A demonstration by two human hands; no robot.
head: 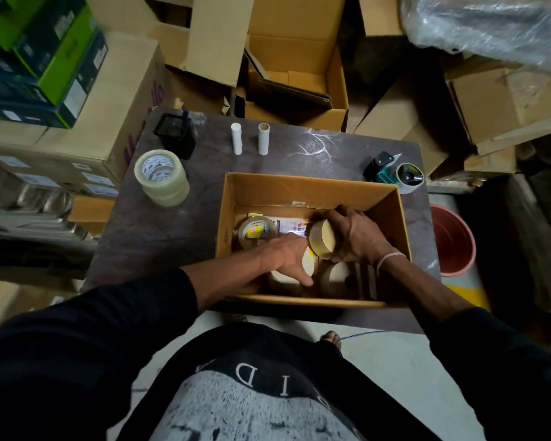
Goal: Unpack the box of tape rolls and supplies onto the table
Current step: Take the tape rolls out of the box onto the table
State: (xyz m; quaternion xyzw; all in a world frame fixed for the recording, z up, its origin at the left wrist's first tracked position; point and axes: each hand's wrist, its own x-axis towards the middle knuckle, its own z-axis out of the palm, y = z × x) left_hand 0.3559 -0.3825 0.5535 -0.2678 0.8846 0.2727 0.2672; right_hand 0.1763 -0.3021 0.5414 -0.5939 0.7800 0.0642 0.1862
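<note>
An open cardboard box [268,189] stands on the dark table [159,230]. Both my hands are inside it. My right hand [357,233] grips a brown tape roll [322,238] held on edge. My left hand [288,261] presses down on a pale tape roll [283,276] near the box's front wall; its fingers are spread over it. Another brown roll [336,281] and a clear roll with a yellow label [256,232] lie in the box, beside a flat printed packet [287,224]. A stack of clear tape rolls [161,178] stands on the table to the left.
Two short tubes [250,139], a black mesh pen holder [175,135] and a tape dispenser [395,173] stand on the table behind the box. Cardboard cartons [296,74] crowd the far side. A red bucket [452,240] sits on the floor at the right.
</note>
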